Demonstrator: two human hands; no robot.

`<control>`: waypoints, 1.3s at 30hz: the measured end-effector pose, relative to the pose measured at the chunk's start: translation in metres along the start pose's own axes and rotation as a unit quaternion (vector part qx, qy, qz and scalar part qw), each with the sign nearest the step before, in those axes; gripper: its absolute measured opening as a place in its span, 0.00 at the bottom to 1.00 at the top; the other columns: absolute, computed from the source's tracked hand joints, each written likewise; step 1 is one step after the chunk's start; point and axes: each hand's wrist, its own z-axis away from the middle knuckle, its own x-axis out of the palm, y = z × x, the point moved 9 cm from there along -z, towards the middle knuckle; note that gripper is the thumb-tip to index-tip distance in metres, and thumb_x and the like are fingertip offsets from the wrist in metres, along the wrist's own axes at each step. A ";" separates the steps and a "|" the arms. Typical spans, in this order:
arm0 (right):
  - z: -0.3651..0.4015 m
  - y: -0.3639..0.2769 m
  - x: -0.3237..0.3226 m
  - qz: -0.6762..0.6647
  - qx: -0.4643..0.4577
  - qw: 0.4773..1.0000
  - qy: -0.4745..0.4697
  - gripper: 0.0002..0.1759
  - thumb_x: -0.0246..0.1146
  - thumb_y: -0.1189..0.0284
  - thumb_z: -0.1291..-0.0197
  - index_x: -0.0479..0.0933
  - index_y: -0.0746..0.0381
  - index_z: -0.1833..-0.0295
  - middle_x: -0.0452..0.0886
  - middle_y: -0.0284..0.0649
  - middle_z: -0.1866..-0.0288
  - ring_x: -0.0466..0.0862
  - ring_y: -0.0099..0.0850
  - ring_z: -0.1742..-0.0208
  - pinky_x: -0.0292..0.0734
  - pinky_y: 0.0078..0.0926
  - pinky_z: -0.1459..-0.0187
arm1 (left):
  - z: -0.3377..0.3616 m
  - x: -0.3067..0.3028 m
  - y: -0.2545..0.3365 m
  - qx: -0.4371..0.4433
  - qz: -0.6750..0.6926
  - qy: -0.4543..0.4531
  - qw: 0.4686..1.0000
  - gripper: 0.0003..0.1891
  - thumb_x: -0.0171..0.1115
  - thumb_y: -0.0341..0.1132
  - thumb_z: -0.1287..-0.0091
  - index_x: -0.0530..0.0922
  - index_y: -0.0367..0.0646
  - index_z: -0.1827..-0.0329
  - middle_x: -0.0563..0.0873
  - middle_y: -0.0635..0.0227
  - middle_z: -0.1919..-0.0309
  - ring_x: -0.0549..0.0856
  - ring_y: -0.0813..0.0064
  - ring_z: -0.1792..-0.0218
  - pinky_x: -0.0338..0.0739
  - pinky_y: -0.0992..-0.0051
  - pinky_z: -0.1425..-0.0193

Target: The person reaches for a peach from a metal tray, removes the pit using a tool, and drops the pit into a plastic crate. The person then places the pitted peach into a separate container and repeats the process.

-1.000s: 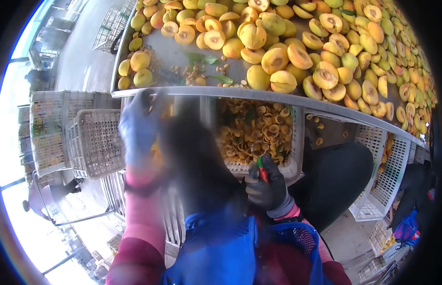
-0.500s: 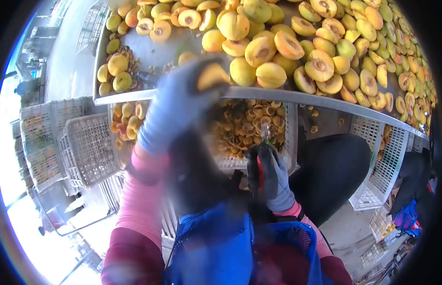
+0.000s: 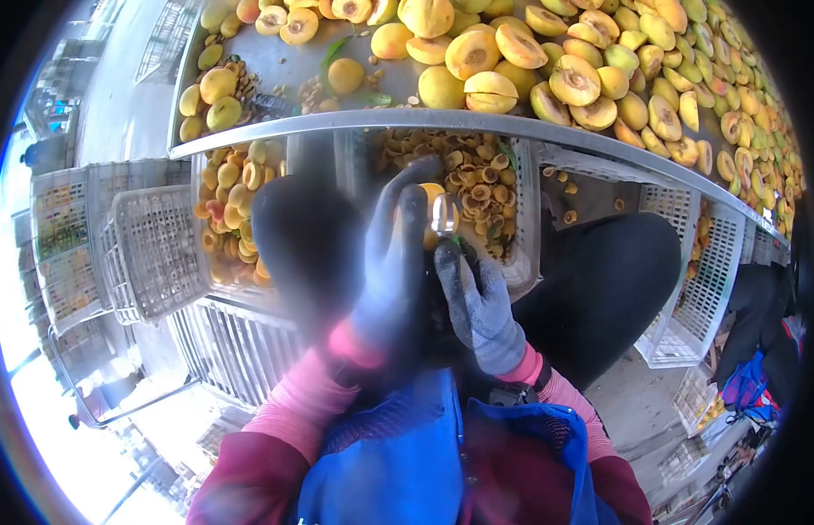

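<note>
My left hand (image 3: 394, 241), in a grey-blue glove with dark fingertips, is curled around a yellow peach piece (image 3: 432, 190), mostly hidden by the fingers. My right hand (image 3: 484, 306), gloved alike, is closed on a spoon-tipped hand tool (image 3: 443, 216). The tool's shiny metal head points up and meets the peach piece, or lies just in front of it. Both hands are close together above my lap, in front of a crate (image 3: 531, 219) of pale scooped-out pits and scraps (image 3: 487, 188).
A metal-edged table (image 3: 407, 119) ahead bears many whole and halved peaches (image 3: 573, 80). Below its left part stands a crate of peach halves (image 3: 241, 206). White plastic crates (image 3: 157, 254) flank me, another (image 3: 700, 289) at right. A person's dark-clothed leg (image 3: 750, 306) shows far right.
My left hand has come down from the table edge with the peach piece to the tool. My right hand has risen and moved slightly left, bringing the tool's head to the peach.
</note>
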 end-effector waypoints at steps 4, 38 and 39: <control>0.020 0.007 0.013 0.056 0.010 0.997 -0.045 0.17 0.56 0.70 0.33 0.70 0.66 0.42 0.78 0.52 0.55 0.80 0.45 0.59 0.76 0.38 0.59 | 0.002 -0.006 0.010 0.044 -0.047 0.024 0.998 0.19 0.45 0.42 0.24 0.76 0.34 0.48 0.81 0.63 0.60 0.78 0.77 0.59 0.73 0.77 0.51; 0.042 0.039 0.081 -0.804 0.453 0.354 -0.154 0.27 0.43 0.47 0.29 0.74 0.60 0.60 0.60 0.29 0.83 0.62 0.21 0.84 0.57 0.20 0.84 | -0.125 -0.081 0.102 0.165 -0.678 0.081 0.711 0.22 0.66 0.52 0.42 0.81 0.51 0.50 0.83 0.59 0.56 0.85 0.58 0.58 0.78 0.62 0.53; 0.042 0.042 0.078 -0.790 0.455 0.384 -0.146 0.27 0.44 0.47 0.29 0.74 0.60 0.60 0.59 0.29 0.84 0.61 0.21 0.85 0.56 0.20 0.84 | -0.152 -0.067 0.083 0.151 -0.715 0.046 0.681 0.22 0.66 0.52 0.43 0.81 0.49 0.50 0.83 0.58 0.57 0.85 0.58 0.57 0.78 0.62 0.53</control>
